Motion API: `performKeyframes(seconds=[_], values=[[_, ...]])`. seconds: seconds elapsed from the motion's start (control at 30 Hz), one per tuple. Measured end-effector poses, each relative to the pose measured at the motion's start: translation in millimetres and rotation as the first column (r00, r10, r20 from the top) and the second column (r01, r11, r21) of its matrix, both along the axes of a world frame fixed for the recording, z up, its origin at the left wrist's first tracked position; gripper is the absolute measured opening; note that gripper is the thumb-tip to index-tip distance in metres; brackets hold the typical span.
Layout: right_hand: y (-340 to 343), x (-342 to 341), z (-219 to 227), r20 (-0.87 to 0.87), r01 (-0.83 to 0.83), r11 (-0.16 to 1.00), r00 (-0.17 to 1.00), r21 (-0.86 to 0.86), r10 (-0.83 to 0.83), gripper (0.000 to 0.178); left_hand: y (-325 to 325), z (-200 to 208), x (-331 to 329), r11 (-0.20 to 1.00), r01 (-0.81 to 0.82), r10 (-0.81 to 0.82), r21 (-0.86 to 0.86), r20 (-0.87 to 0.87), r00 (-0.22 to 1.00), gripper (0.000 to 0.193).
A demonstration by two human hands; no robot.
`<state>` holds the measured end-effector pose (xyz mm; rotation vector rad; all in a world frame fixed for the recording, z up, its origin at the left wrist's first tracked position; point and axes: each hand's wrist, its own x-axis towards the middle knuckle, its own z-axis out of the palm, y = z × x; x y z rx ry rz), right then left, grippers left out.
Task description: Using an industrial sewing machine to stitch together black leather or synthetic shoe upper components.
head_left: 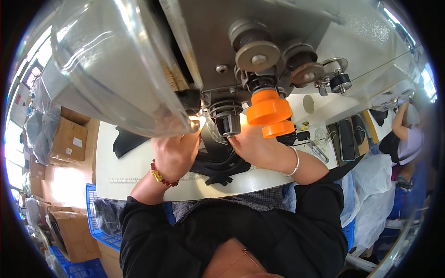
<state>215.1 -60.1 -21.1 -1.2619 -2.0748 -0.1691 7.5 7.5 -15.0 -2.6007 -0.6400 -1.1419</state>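
Observation:
A black shaped piece of material (218,162) lies on the white work table (139,171) under the head of a grey machine (250,41). My left hand (175,153), with a red and gold bead bracelet on the wrist, presses on the piece's left side. My right hand (257,146), with a silver bangle, holds the piece's right side just beside the machine's black foot (227,121). Two orange round parts (271,113) hang from the machine above my right hand.
A clear curved shield (111,60) hangs at upper left. Another black piece (130,141) lies on the table's left. Scissors (317,150) and a white cup (308,104) sit right. Cardboard boxes (69,139), a blue crate (99,222) and another person (405,134) surround the table.

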Motion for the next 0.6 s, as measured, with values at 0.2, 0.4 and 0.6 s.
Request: performKeyframes(seconds=[0.2,0.4,0.6], values=[[-16.8,4.4,24.2,0.137,0.015,1.0,0.99,-0.003,-0.014,0.037,2.9,7.2,-8.9,0.99,-0.026,0.031,-0.141,0.028,0.999,0.025],[-10.9,4.7,26.4,0.288,-0.11,0.982,0.956,0.155,0.062,0.019,-6.8,14.4,-4.7,0.993,0.027,-0.033,-0.114,-0.051,0.998,0.026],[-9.0,6.3,24.1,0.302,-0.133,0.962,0.952,0.238,0.057,0.015,-8.4,14.5,-2.1,0.997,0.036,-0.04,-0.068,-0.054,0.998,0.024]])
